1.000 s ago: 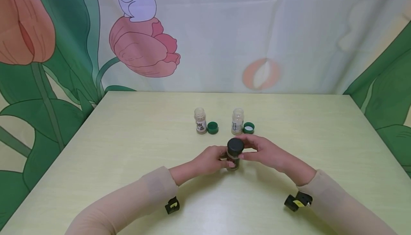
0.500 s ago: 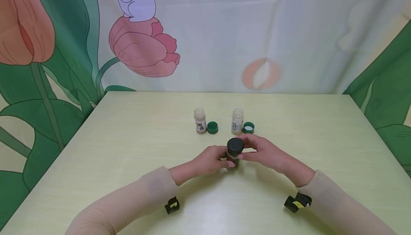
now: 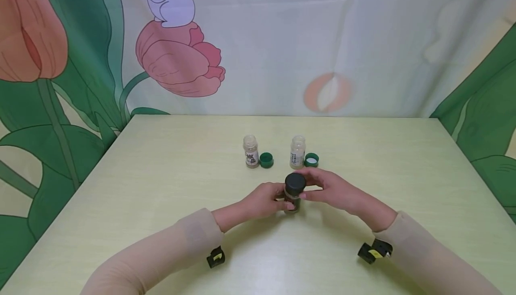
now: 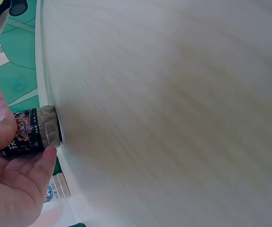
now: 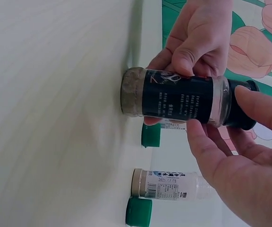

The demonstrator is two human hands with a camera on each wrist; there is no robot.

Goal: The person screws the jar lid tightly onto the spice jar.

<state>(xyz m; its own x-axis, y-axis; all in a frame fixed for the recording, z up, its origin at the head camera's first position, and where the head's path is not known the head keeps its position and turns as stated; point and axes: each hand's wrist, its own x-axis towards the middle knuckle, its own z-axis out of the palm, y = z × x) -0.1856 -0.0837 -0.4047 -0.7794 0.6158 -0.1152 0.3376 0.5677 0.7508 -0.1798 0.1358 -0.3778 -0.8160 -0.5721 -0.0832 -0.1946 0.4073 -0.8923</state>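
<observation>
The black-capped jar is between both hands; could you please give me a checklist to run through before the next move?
1. Left hand gripping the jar: ok, thumb and fingers are around its body.
2. Right hand on the black cap: ok, the thumb lies on its side.
3. Jar upright: ok, cap end up.
4. Cap loosened: cannot tell; it sits on the jar.
5. Left open jar and right open jar upright: ok.
6. Gap between right hand and right open jar: cannot tell; they look very close in the head view.
</observation>
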